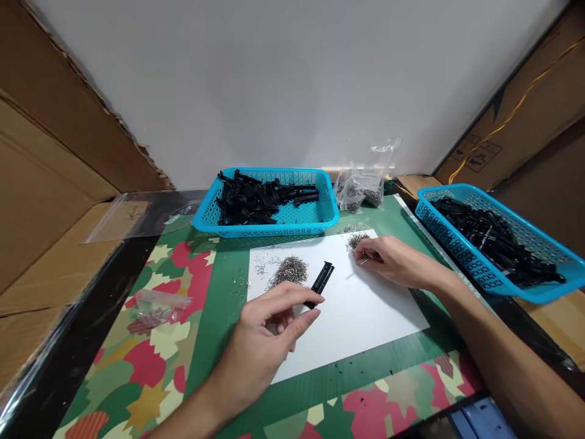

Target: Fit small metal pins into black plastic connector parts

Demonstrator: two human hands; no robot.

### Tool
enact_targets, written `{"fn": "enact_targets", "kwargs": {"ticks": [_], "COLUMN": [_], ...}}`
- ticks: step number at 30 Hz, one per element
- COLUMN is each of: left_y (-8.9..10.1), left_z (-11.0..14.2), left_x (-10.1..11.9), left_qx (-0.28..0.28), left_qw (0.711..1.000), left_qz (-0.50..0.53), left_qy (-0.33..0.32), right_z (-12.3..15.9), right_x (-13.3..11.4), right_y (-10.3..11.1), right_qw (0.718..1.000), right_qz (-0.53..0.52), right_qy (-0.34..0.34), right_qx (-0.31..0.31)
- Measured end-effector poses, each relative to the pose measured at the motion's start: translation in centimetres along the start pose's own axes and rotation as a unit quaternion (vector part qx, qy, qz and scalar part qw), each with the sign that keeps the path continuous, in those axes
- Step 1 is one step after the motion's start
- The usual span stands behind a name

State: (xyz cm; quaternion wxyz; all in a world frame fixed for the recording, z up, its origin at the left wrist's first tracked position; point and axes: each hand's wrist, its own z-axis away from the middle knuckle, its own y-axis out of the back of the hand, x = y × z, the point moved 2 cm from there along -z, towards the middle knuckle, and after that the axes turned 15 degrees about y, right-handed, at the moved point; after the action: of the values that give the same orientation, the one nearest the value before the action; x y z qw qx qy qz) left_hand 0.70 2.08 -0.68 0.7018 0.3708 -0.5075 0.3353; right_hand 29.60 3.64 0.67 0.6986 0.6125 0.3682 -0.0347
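Observation:
My left hand (pixel 269 332) pinches one end of a slim black plastic part (pixel 322 281) between thumb and forefinger, holding it tilted above a white sheet (pixel 379 317). Just behind that hand lies a large pile of small bent metal wire pieces (pixel 292 271), with strays scattered to its left. At the sheet's far right corner is a smaller pile of thin metal pieces (pixel 357 241). Beside it, my right hand (pixel 386 259) is closed in a pinch, and a thin shiny sliver, apparently a small metal wire piece (pixel 364 261), shows at its fingertips.
A blue basket (pixel 274 230) of black plastic parts stands behind the sheet. Another blue basket (pixel 498 277) of black parts sits at the right. Clear bags (pixel 365 186) of metal pieces stand at the back; a small plastic bag (pixel 159 306) lies left. Cardboard (pixel 50 152) walls the left side.

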Motion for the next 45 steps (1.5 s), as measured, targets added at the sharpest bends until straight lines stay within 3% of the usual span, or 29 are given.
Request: {"fn": "enact_targets", "kwargs": {"ticks": [5,8,13,17,20,23,30,36,42,45], "left_y": [0.0,0.0,0.0,-0.4,-0.7,-0.8,-0.4,-0.6,-0.7,-0.8], "left_z": [-0.1,0.0,0.2,0.1,0.1,0.1,0.2,0.4,0.4,0.6], "left_x": [0.2,0.3,0.4,0.2,0.1,0.0,-0.1,-0.1,-0.3,-0.4], "left_qx": [0.007,0.009,-0.008,-0.059,-0.091,-0.087,-0.029,-0.013,-0.036,-0.079], "left_qw": [1.000,1.000,0.999,0.993,0.985,0.985,0.998,0.999,0.998,0.992], "left_qz": [0.015,0.021,0.024,0.083,0.129,0.137,0.043,-0.022,-0.007,0.035], "left_qy": [0.007,0.010,0.023,0.056,0.063,0.060,0.035,0.022,0.051,0.096], "right_z": [0.2,0.4,0.0,-0.6,-0.7,-0.6,-0.4,0.0,-0.3,-0.4], "right_x": [-0.4,-1.1,-3.8,-6.2,-7.2,-7.4,-6.6,-6.8,-6.5,-5.6], "right_y": [0.0,-0.1,-1.9,-4.3,-5.6,-5.9,-4.9,-4.8,-4.7,-4.2], "right_qw": [1.000,0.992,0.914,0.877,0.878,0.888,0.902,0.921,0.904,0.897], "right_qz": [-0.014,-0.116,-0.386,-0.457,-0.447,-0.426,-0.408,-0.379,-0.415,-0.422], "right_qy": [0.016,0.042,0.068,0.068,0.069,0.069,0.052,0.026,0.008,-0.002], "right_qx": [0.005,0.032,0.107,0.134,0.154,0.158,0.128,0.092,0.101,0.132]}}
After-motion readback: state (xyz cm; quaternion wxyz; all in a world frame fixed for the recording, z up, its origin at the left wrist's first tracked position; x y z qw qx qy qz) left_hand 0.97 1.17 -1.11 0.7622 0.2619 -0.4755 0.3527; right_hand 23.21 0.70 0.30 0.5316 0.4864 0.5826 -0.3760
